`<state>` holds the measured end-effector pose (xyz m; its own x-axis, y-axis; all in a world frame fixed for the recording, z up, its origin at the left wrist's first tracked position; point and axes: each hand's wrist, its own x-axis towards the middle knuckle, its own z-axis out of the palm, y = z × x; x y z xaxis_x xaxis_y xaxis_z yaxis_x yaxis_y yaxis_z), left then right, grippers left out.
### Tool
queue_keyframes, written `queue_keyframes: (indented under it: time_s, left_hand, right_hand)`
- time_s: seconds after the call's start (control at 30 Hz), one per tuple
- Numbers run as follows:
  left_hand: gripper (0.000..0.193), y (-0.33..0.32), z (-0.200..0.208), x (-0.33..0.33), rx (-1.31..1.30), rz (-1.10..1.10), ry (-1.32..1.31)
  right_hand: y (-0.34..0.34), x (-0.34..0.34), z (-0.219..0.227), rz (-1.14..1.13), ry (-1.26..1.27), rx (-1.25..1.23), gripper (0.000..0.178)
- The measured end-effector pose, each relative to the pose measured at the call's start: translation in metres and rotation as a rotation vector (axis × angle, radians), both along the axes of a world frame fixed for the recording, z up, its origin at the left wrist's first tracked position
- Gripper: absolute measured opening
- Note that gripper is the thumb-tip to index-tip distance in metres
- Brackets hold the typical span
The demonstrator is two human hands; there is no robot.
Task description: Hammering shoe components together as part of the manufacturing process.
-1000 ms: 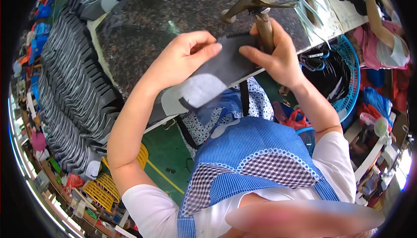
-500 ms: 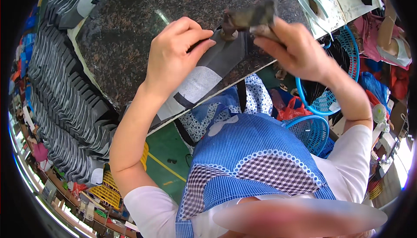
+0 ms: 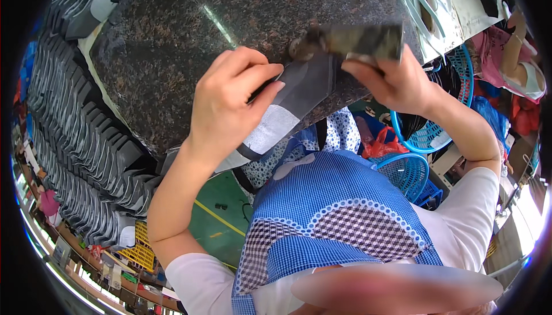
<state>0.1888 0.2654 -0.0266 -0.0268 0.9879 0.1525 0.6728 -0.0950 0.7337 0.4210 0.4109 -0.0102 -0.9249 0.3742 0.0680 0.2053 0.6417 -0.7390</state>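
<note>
My left hand (image 3: pixel 230 93) pinches the edge of a flat dark grey sheet piece (image 3: pixel 310 85) between thumb and fingers. The piece lies near the close edge of the dark speckled tabletop (image 3: pixel 167 67). A light grey patch (image 3: pixel 271 126) covers part of it on the side toward me. My right hand (image 3: pixel 397 82) is closed round a hammer (image 3: pixel 362 40) with a rounded face and a broad flat end, blurred by motion. Its rounded face is at the piece's far edge; whether they touch I cannot tell. The handle is mostly hidden by my fingers.
Long stacks of similar grey pieces (image 3: pixel 86 131) stand along the left. Pale straps (image 3: pixel 422 4) lie at the far right on a light surface. Blue baskets (image 3: pixel 402 171) and a red plastic bag (image 3: pixel 382 144) sit below the table's right side. Another person's arm (image 3: pixel 516 30) shows at far right.
The grey piece and my left hand have come slightly toward me. The hammer has swung round, its broad end lower and farther right. Both hands keep their hold.
</note>
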Motion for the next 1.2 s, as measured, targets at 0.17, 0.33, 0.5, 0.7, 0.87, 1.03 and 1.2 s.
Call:
queue_keyframes:
  time_s: [0.17,0.33,0.5,0.7,0.87,1.03,1.2]
  left_hand:
    - [0.025,-0.014,0.002,0.018,0.06,-0.006,0.311]
    - [0.023,-0.018,-0.009,0.017,0.168,0.024,0.316]
    - [0.02,-0.026,0.004,-0.011,-0.075,-0.022,0.024]
    - [0.026,-0.042,0.0,0.009,0.056,0.08,0.188]
    - [0.017,-0.036,0.007,-0.011,-0.143,0.044,0.014]
    - [0.015,-0.048,-0.003,0.011,0.049,0.127,0.103]
    - [0.011,-0.016,-0.01,0.012,0.181,0.15,0.113]
  right_hand:
    - [-0.005,-0.003,0.007,0.097,-0.019,-0.01,0.019]
    - [-0.01,-0.009,0.005,0.043,0.11,-0.012,0.024]
    - [-0.016,-0.008,-0.002,0.094,-0.025,0.027,0.023]
    - [-0.032,-0.013,0.011,0.14,-0.13,0.023,0.019]
    - [-0.026,-0.01,-0.006,0.075,-0.073,-0.012,0.02]
    - [-0.037,-0.004,-0.003,0.138,0.151,-0.082,0.023]
    - [-0.006,-0.024,0.015,-0.229,-0.073,-0.042,0.016]
